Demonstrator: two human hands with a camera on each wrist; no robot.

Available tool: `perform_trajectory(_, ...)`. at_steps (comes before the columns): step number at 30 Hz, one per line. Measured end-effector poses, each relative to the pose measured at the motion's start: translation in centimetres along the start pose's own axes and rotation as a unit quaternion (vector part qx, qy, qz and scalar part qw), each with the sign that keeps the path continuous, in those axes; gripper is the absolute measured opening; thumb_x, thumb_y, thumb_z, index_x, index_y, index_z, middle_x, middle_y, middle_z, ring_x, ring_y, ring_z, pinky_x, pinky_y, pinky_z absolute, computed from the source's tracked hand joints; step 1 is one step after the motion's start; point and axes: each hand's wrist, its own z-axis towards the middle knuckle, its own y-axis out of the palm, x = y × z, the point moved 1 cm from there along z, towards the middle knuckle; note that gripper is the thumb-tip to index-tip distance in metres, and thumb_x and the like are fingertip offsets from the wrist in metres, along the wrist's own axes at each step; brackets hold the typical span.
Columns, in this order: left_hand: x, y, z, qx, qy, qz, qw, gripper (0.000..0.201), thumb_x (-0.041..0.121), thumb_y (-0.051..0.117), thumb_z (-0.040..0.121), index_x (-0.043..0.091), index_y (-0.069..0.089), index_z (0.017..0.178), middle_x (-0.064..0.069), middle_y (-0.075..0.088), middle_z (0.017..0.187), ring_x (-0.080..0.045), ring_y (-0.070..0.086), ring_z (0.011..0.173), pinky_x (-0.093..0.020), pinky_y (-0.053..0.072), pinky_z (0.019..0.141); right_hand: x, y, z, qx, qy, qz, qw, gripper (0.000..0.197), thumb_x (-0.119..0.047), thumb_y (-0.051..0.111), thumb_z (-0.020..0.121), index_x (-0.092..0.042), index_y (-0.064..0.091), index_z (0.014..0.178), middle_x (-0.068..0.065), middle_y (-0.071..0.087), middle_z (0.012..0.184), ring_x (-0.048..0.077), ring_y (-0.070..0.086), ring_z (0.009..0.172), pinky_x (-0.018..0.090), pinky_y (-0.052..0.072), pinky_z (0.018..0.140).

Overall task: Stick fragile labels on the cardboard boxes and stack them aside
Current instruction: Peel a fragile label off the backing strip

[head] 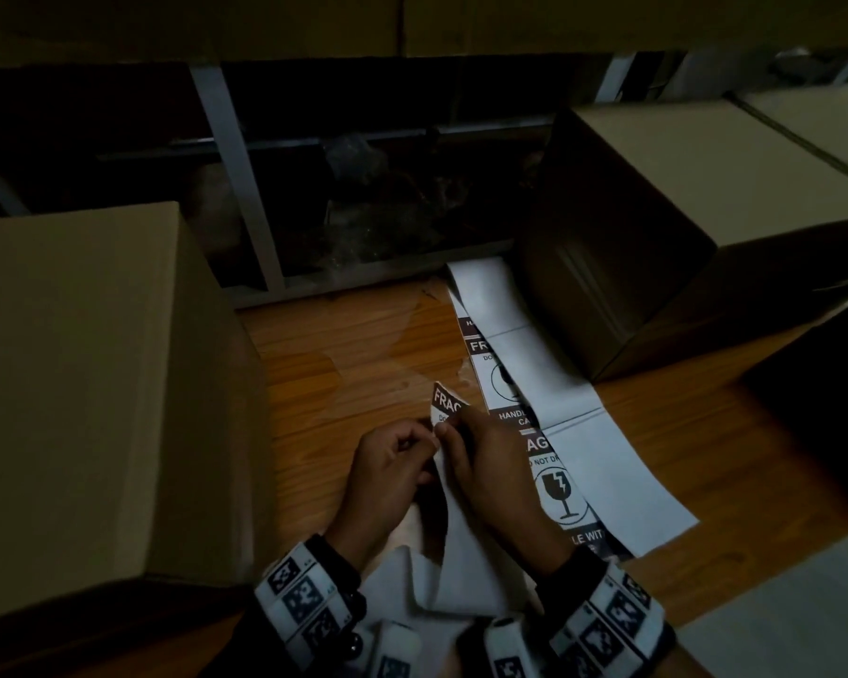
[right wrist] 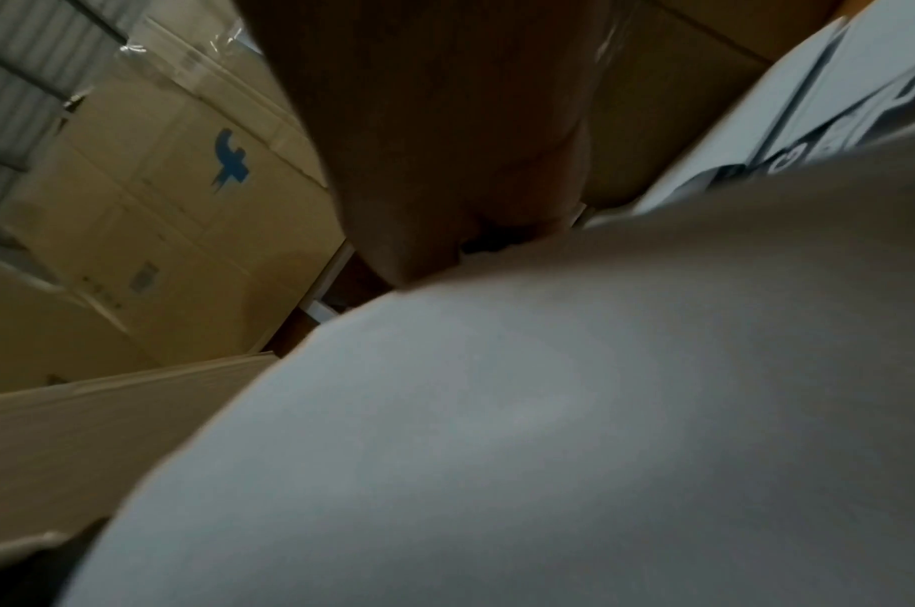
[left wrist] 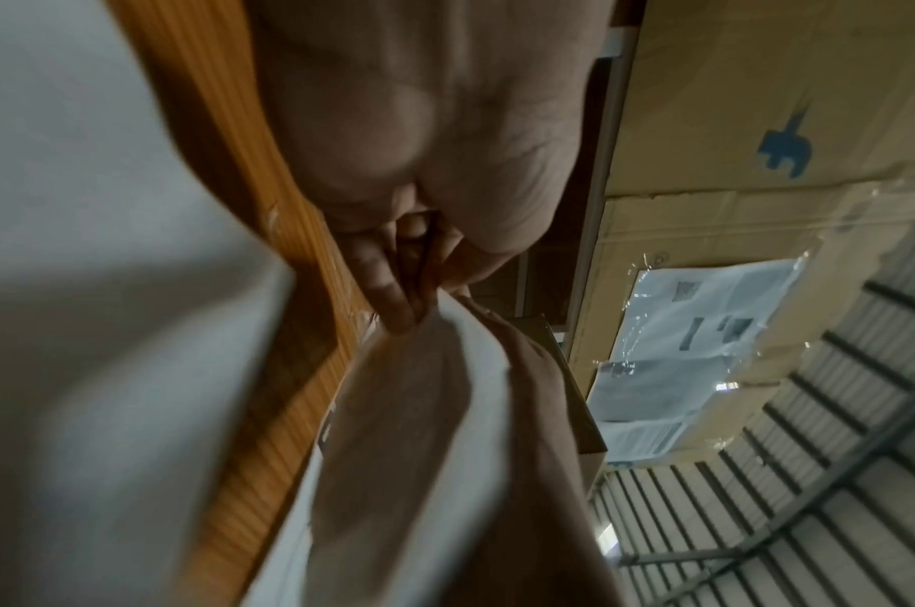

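Over the wooden desk (head: pixel 353 345), the left hand (head: pixel 388 477) and right hand (head: pixel 495 482) pinch a fragile label (head: pixel 445 401) between curled fingers (head: pixel 414 440), its corner lifted off the white backing (head: pixel 466 560). Closed cardboard boxes stand left (head: pixel 84 384) and right (head: pixel 696 212); contents unseen.

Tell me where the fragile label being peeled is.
In the head view, the black-and-white fragile label sits centre, pinched between both hands, left of the label strip on the wooden table.
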Motion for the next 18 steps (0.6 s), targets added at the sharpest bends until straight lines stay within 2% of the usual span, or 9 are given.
perform_trajectory(4,0.2,0.4,-0.2,0.01,-0.007,-0.041,0.999,0.021,0.003,0.055,0.093,0.004,0.067,0.076,-0.008,0.061,0.065,-0.012,0.056,0.057,-0.021,0.044,0.052,0.3,0.2,-0.2,-0.007,0.043,0.027,0.999,0.021,-0.019,0.053,0.099,-0.013,0.059,0.079,-0.007,0.054,0.067,0.01,0.052,0.063,0.035,0.041,0.061)
perform_trajectory(7,-0.1,0.6,-0.4,0.015,-0.034,-0.104,0.994,0.022,-0.001,0.056,0.093,0.006,0.065,0.073,-0.003,0.061,0.061,-0.008,0.058,0.052,-0.017,0.044,0.048,0.3,0.4,-0.5,0.007,0.067,0.07,0.995,0.025,-0.024,0.05,0.099,-0.016,0.055,0.076,-0.01,0.051,0.064,0.004,0.048,0.061,0.032,0.037,0.06)
perform_trajectory(10,-0.7,0.6,-0.5,0.012,-0.059,-0.139,0.989,0.018,-0.001,0.056,0.093,0.002,0.066,0.078,-0.01,0.066,0.07,-0.014,0.065,0.061,-0.023,0.05,0.054,0.2,0.6,-0.7,0.018,0.084,0.096,0.992,0.027,-0.034,0.045,0.095,-0.021,0.052,0.072,-0.009,0.05,0.062,0.002,0.047,0.06,0.028,0.036,0.058)
perform_trajectory(12,-0.8,0.4,-0.4,-0.006,-0.074,-0.139,0.987,0.014,0.002,0.055,0.093,-0.002,0.065,0.084,-0.015,0.067,0.076,-0.019,0.066,0.066,-0.028,0.053,0.059,0.2,0.6,-0.8,0.018,0.084,0.092,0.992,0.026,-0.03,0.048,0.098,-0.026,0.05,0.072,-0.009,0.05,0.062,0.001,0.049,0.061,0.023,0.035,0.057)
perform_trajectory(14,-0.6,0.1,-0.3,-0.032,-0.087,-0.143,0.985,0.016,0.01,0.055,0.095,-0.001,0.065,0.087,-0.013,0.067,0.074,-0.018,0.065,0.064,-0.028,0.053,0.058,0.3,0.5,-0.9,0.014,0.077,0.077,0.994,0.025,-0.024,0.049,0.1,-0.027,0.049,0.075,-0.01,0.05,0.063,0.0,0.051,0.062,0.024,0.036,0.057)
perform_trajectory(16,-0.4,-0.2,0.0,-0.038,-0.088,-0.124,0.988,0.027,0.029,0.056,0.094,0.004,0.065,0.089,-0.01,0.066,0.073,-0.018,0.064,0.063,-0.031,0.053,0.06,0.3,0.2,-1.0,0.012,0.063,0.054,0.996,0.023,-0.03,0.044,0.098,-0.018,0.052,0.082,-0.009,0.051,0.064,0.005,0.051,0.06,0.031,0.038,0.057)
perform_trajectory(18,-0.3,-0.4,0.6,-0.033,-0.084,-0.084,0.992,0.04,0.043,0.057,0.092,0.004,0.065,0.09,-0.012,0.064,0.073,-0.023,0.061,0.064,-0.035,0.049,0.063,0.1,-0.1,-1.0,0.013,0.045,0.032,0.998,0.027,-0.035,0.04,0.095,-0.013,0.054,0.087,-0.007,0.052,0.065,0.01,0.052,0.059,0.034,0.038,0.057)
